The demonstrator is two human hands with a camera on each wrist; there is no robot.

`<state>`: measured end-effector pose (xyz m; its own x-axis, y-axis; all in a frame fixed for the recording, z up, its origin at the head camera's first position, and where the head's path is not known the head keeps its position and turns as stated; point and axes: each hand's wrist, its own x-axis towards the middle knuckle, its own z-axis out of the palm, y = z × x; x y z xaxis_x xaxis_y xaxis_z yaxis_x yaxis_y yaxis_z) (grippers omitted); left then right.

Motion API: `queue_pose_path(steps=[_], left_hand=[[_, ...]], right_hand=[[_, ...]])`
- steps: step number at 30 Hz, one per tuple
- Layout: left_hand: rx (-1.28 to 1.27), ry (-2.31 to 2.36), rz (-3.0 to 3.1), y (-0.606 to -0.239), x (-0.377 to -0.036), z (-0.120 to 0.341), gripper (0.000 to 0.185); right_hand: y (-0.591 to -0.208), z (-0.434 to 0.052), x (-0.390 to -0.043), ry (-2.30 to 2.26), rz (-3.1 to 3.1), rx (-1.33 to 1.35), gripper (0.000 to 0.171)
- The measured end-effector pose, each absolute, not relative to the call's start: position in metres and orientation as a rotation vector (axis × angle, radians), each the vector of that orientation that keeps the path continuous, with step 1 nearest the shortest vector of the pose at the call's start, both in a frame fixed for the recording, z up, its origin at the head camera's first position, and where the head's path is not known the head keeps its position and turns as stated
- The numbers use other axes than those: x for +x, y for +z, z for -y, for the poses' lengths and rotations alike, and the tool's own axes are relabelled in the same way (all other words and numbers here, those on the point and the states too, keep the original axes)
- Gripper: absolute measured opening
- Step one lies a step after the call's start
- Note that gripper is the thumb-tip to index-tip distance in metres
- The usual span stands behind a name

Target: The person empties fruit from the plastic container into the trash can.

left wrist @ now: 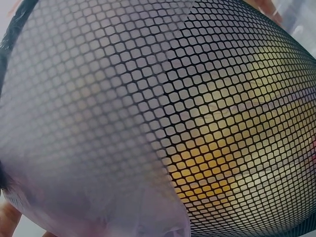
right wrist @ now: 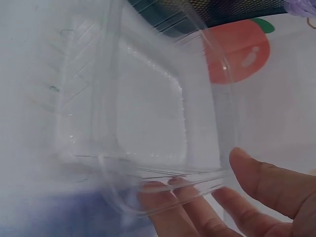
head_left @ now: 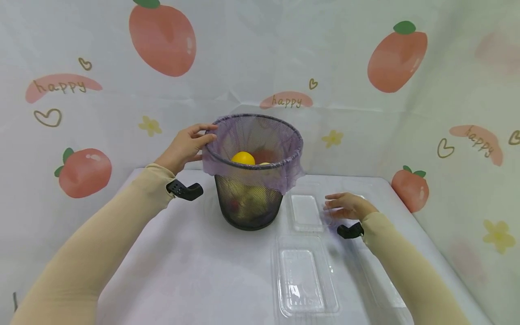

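A black mesh wastebasket [head_left: 249, 212] stands upright on the white table, lined with a thin purple plastic bag [head_left: 284, 178] folded over its rim. My left hand [head_left: 188, 144] grips the left side of that rim. Inside are a yellow-orange ball-like fruit [head_left: 243, 158] and other yellowish and reddish items, blurred by mesh and bag. To the basket's right, my right hand [head_left: 347, 205] holds the edge of a clear plastic container [right wrist: 153, 103]. In the right wrist view the thumb is at its side and several fingers [right wrist: 170, 212] are at its end.
Another clear container [head_left: 302, 280] lies nearer me on the table. Faint clear plastic [head_left: 383, 277] shows by my right forearm. White curtains [head_left: 227, 54] printed with fruit rise behind and at the right of the table.
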<state>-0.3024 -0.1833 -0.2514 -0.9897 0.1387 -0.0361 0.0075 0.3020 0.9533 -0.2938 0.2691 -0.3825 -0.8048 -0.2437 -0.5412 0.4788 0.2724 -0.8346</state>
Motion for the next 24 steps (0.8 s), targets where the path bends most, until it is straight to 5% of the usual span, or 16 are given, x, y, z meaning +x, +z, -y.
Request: queue_pose_path(steps=[24], left_hand=[[0.383,1.595,-2.534,-0.241,-0.302,0.192,0.059]], right_hand=[[-0.309,-0.258,-0.294,-1.872,-2.005,-0.031,0.060]])
